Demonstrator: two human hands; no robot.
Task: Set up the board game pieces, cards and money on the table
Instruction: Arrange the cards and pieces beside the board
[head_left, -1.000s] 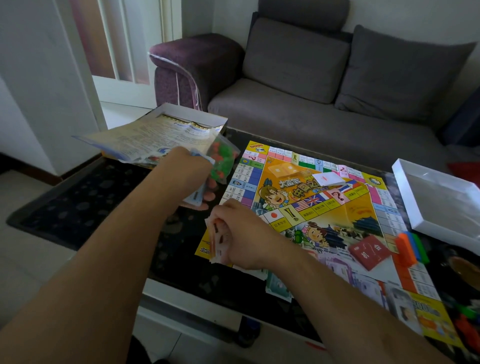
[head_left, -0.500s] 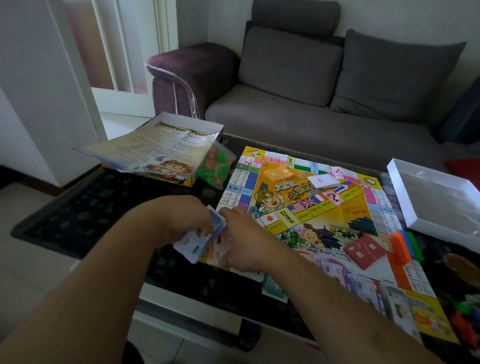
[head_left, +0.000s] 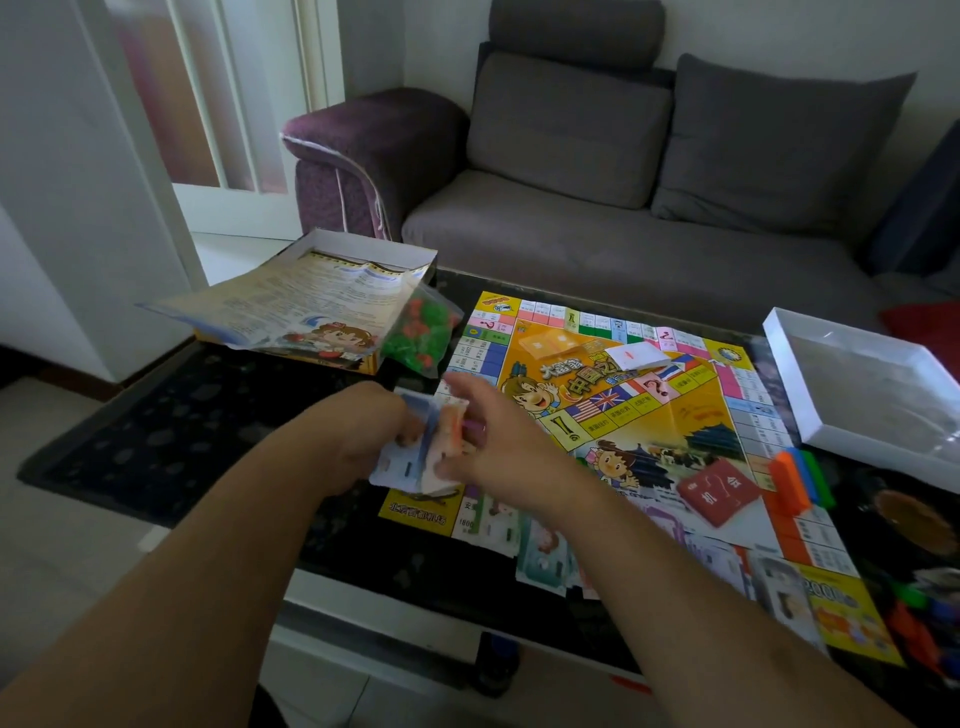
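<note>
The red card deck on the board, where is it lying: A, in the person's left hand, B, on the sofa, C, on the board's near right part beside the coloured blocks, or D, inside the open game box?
C: the red card deck lies flat on the game board, just left of the coloured blocks, away from both hands and outside the game box.

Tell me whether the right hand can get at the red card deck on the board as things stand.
Probably yes, but not freely: the red card deck lies uncovered on the board to the right of the right hand, with nothing between them. That hand, though, is busy with the paper money.
</note>
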